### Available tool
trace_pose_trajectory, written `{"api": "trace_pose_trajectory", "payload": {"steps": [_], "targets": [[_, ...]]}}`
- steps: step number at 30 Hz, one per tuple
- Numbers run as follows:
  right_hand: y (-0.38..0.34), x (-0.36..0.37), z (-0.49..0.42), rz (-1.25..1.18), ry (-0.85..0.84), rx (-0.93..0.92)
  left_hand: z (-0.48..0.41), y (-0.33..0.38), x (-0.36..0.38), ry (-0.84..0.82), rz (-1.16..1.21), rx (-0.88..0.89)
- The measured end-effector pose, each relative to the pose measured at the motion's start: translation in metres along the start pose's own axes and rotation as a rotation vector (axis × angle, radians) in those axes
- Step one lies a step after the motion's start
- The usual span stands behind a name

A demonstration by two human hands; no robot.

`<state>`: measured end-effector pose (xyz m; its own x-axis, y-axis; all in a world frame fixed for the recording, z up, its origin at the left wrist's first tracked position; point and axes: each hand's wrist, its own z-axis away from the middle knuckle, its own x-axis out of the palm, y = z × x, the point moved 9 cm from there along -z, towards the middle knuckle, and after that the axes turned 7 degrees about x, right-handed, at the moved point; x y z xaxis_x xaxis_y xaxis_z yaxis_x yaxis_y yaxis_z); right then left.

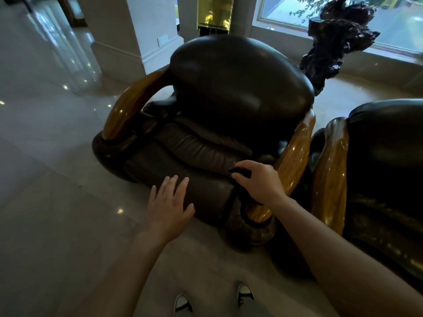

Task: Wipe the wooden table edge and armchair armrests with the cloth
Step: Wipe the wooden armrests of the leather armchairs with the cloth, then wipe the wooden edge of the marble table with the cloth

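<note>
- A dark cloth [240,173] is held in the right hand [259,183]. The fingers are curled around it, so only a small dark bunch can be seen under them.
- The left hand [170,202] is held flat and wide, with nothing in it. It is seen over the front of the seat cushion [187,161] of the dark armchair [229,92]. Whether it touches the cushion cannot be told.
- Two shiny wooden armrests are seen on this armchair. The near armrest [295,154] lies just to the right of the right hand, touching or almost touching the wrist. The far armrest [128,104] is well apart, up and to the left of the left hand.
- The near armrest is long and curved. It runs from low down beside the wrist up and away toward the chair back. A wipe would likely be run along that line, away from the body.
- The cloth is in the hand nearest to that armrest, so it would probably be wiped first. The cloth would only need to be moved a little to the right.
- To reach the far armrest, the cloth would have to be carried across the whole seat.
- Another armchair [389,156] with its own wooden armrest [332,177] stands close by on the right.
- No wooden bench edge can be seen here.
</note>
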<state>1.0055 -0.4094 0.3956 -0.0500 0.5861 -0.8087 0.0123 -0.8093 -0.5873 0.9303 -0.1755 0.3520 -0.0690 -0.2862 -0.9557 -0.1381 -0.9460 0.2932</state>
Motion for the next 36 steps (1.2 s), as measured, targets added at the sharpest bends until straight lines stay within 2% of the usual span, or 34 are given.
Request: {"api": "trace_pose_trajectory", "payload": {"steps": [6,16,20,26,36], "targets": [[0.004,0.012,-0.006,0.004,-0.104,-0.069,0.012,0.006,0.012,0.019,0.002,-0.132],[0.004,0.028,-0.001,0.013,-0.333,-0.249,0.068,0.056,0.030,0.064,0.002,-0.418],[-0.014,0.034,0.015,0.022,-0.386,-0.322,0.104,0.050,0.021,0.059,-0.033,-0.525],[-0.052,0.059,0.049,0.030,-0.475,-0.451,0.161,0.050,-0.001,0.186,-0.012,-0.630],[-0.130,0.129,0.155,0.048,-0.657,-0.607,0.308,0.017,0.001,0.201,0.005,-0.870]]}}
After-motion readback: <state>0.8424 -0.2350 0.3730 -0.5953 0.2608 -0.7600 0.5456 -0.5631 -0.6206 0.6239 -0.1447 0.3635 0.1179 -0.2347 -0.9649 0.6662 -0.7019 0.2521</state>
